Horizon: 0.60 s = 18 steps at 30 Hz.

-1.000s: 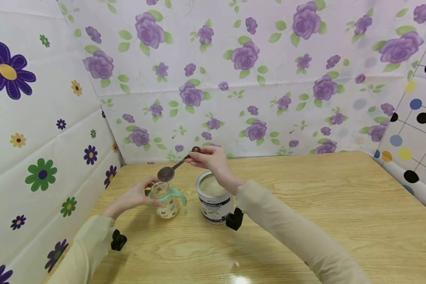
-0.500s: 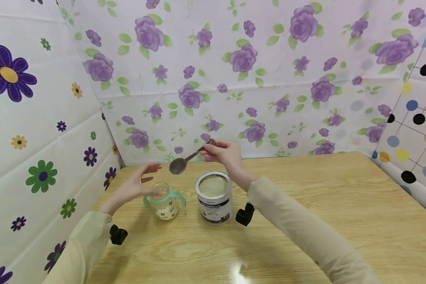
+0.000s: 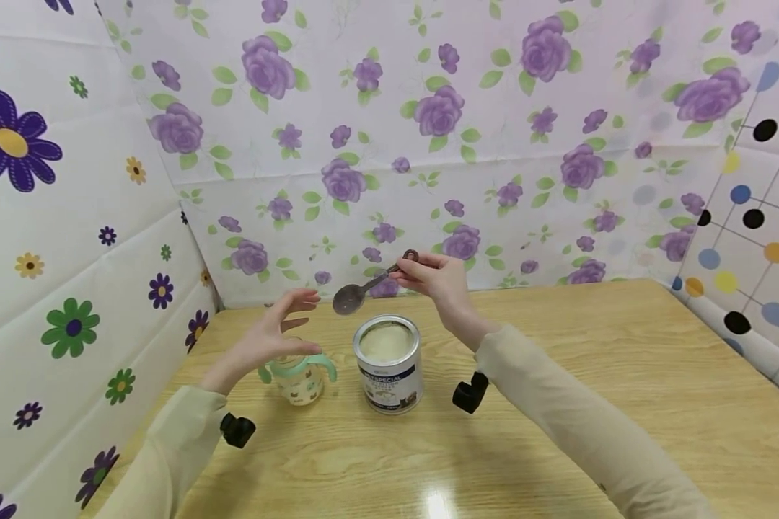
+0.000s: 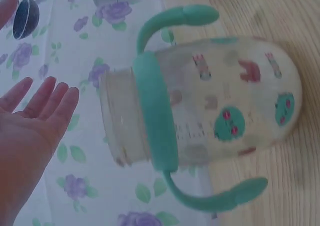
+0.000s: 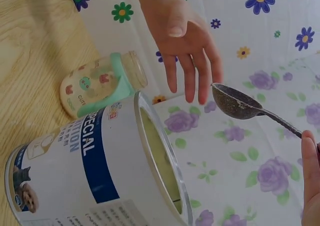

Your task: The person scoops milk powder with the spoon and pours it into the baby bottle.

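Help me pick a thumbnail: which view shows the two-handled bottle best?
The left wrist view: the bottle looms large there, unobstructed from neck to base, both handles showing. The head view shows it small, its top partly behind the left hand. The right wrist view also shows it small, with the tin overlapping one side.

I face a back wall [image 3: 396,137] of white cloth printed with purple roses [image 3: 267,66] and green leaves. On my left, the side wall [image 3: 123,130] bears purple, green and yellow daisies [image 3: 73,326]; the right wall [image 3: 769,216] has linked black, blue, yellow and orange dots [image 3: 725,281]. The table [image 3: 558,404] is pale wood (the grain shows clearly), with a white glare [image 3: 438,504] near me.
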Tool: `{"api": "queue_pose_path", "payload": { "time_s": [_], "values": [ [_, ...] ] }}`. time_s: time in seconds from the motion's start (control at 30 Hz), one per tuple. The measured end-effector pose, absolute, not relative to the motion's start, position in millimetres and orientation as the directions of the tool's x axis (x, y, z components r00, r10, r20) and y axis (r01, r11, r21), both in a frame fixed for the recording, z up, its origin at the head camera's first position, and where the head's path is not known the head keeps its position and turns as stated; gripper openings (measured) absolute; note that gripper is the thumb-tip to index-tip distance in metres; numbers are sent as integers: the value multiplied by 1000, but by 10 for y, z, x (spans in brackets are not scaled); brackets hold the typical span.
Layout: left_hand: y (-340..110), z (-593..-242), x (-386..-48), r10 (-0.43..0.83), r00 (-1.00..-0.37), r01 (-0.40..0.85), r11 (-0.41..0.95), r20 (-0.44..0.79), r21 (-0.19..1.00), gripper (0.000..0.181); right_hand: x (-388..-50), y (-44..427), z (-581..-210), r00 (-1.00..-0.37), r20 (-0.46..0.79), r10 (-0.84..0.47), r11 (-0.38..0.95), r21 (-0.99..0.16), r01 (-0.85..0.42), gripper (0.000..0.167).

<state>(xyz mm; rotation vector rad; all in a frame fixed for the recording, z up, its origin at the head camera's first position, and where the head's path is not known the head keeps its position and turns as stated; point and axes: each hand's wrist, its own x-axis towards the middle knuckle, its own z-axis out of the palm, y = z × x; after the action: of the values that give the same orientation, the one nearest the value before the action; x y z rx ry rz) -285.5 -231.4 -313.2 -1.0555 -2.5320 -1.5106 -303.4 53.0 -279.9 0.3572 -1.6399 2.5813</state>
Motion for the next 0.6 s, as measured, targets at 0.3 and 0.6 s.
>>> {"api": "queue_pose_path", "payload": {
  "time_s": [0.3,0.6],
  "values": [
    [-2062,-3214,-2868,576,-750,545,262,324,796,82,-2990,729,-2882,-971,231,-61,-421,-888,-184,27],
    [-1892,-3330,-2808,531,-799,485,291,283,825,86,-2959,828,-2991,-962,269,-52,-384,-894,-229,23]
  ]
}}
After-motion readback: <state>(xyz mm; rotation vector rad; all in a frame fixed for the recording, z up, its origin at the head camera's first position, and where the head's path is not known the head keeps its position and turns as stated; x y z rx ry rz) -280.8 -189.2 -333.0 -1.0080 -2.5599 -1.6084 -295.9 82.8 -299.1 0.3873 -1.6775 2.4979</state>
